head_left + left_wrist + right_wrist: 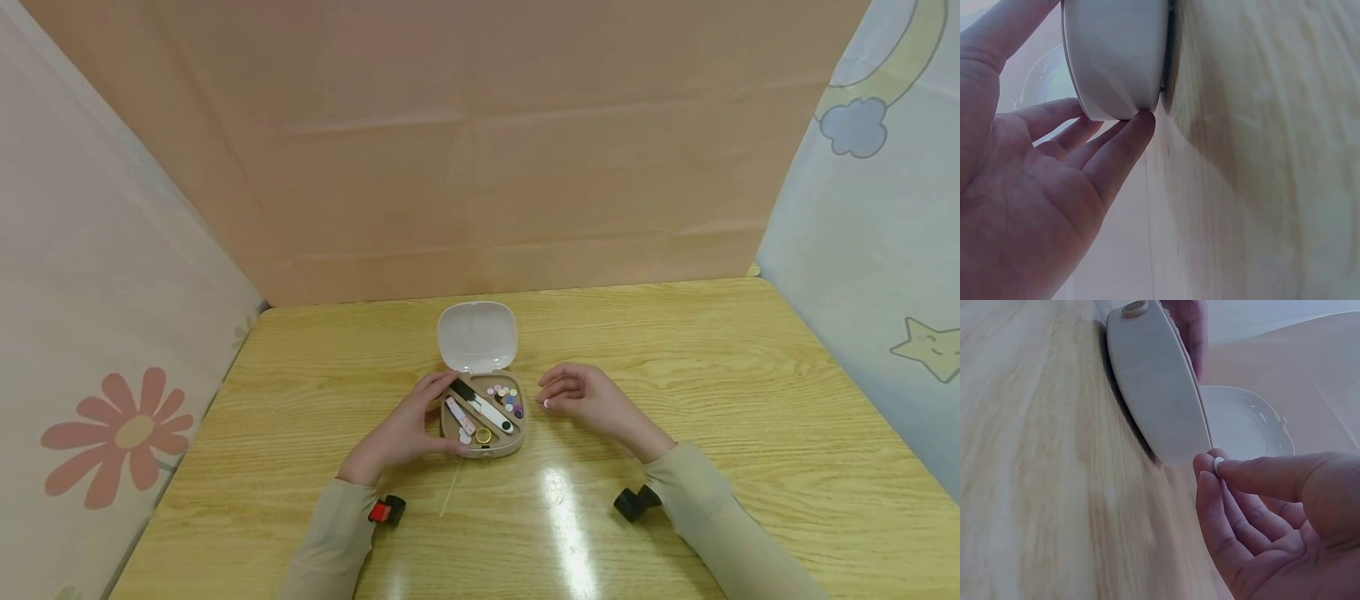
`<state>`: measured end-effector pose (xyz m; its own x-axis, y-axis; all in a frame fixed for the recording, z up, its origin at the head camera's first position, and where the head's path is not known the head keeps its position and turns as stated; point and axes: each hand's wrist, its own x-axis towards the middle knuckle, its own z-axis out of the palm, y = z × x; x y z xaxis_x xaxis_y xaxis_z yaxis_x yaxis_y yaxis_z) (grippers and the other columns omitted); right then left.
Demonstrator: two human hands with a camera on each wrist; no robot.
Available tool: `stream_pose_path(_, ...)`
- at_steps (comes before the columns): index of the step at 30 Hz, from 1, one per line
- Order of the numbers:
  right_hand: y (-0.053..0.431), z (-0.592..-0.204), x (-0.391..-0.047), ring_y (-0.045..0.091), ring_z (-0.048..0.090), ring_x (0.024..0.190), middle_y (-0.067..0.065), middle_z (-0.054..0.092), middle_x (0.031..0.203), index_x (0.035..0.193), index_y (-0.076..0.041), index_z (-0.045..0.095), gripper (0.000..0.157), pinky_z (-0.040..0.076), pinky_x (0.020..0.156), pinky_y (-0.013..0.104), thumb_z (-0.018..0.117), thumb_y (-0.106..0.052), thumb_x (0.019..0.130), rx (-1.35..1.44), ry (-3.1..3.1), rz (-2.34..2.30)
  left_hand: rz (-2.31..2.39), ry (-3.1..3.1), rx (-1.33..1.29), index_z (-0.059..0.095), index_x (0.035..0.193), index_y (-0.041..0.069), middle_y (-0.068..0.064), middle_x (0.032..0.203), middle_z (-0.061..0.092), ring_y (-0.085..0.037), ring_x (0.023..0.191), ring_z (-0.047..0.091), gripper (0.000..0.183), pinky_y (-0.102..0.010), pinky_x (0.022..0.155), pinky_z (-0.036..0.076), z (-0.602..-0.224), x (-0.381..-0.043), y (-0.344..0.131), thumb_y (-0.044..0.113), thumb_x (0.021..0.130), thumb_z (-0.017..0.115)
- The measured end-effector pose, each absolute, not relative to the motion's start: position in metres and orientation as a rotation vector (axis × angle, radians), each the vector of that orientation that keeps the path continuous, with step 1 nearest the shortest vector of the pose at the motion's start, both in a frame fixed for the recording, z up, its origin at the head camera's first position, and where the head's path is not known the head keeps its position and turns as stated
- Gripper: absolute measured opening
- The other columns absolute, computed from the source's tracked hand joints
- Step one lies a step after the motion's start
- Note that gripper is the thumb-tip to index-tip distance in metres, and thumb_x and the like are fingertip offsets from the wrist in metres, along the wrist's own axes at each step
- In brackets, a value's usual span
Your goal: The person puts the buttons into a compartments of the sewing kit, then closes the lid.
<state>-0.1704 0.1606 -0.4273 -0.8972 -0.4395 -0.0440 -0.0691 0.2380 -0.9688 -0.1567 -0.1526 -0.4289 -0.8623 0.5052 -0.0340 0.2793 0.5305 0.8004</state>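
Note:
A sewing kit box (487, 452) lies on the table, its pale lid (477, 335) tipped back. My left hand (401, 429) holds the box by its left side, thumb at the front corner and fingers at the back; in the left wrist view the fingertips touch its wall. To the right of the box, my right hand (596, 404) pinches a small white button (1218, 465) between thumb and index finger. Inside the box are several colored buttons (510, 399), a white-and-black tool (491, 412), a pink-and-white strip (460, 415) and a gold ring-shaped piece (483, 435).
A thin pale strand (449, 492) lies on the wooden table (675, 350) in front of the box. An orange-brown cloth (480, 167) hangs behind the table, and printed cloths stand at both sides.

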Motion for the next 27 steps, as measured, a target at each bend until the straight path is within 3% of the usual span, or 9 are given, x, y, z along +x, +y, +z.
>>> stream_pose_path(6,0.153,-0.425,-0.176,0.038,0.063,0.097,0.026,0.065,0.102,0.116,0.015,0.052,0.031,0.055,0.081,0.036,0.062,0.008,0.087,-0.449,2.151,-1.745,1.27,2.504,0.684,0.029,0.151,0.01,0.001,0.149,0.029,-0.019,0.135,0.029,0.106,-0.041,0.109,0.031,-0.425,-0.155,-0.151,0.035,0.065,0.088)
stream_pose_path(13,0.145,-0.421,-0.181,0.038,0.063,0.097,0.025,0.065,0.103,0.118,0.016,0.051,0.032,0.054,0.083,0.045,0.06,0.01,0.088,-0.435,2.117,-1.793,1.29,2.487,0.695,0.03,0.151,0.013,0.005,0.148,0.029,-0.016,0.135,0.029,0.107,-0.037,0.107,0.034,-0.43,-0.157,-0.153,0.038,0.064,0.088)
stream_pose_path(21,0.135,-0.413,-0.186,0.033,0.065,0.093,0.026,0.064,0.104,0.117,0.017,0.049,0.033,0.055,0.08,0.038,0.061,0.011,0.087,-0.397,2.09,-1.846,1.338,2.461,0.707,0.031,0.15,0.011,-0.003,0.148,0.03,-0.023,0.135,0.03,0.104,-0.044,0.106,0.035,-0.431,-0.158,-0.153,0.031,0.065,0.089)
stream_pose_path(27,0.13,-0.413,-0.19,0.031,0.066,0.091,0.025,0.064,0.103,0.117,0.015,0.051,0.034,0.056,0.078,0.038,0.064,0.01,0.086,-0.399,2.108,-1.845,1.279,2.49,0.688,0.03,0.15,0.013,0.001,0.149,0.028,-0.019,0.136,0.029,0.107,-0.04,0.108,0.034,-0.43,-0.158,-0.153,0.038,0.064,0.088)
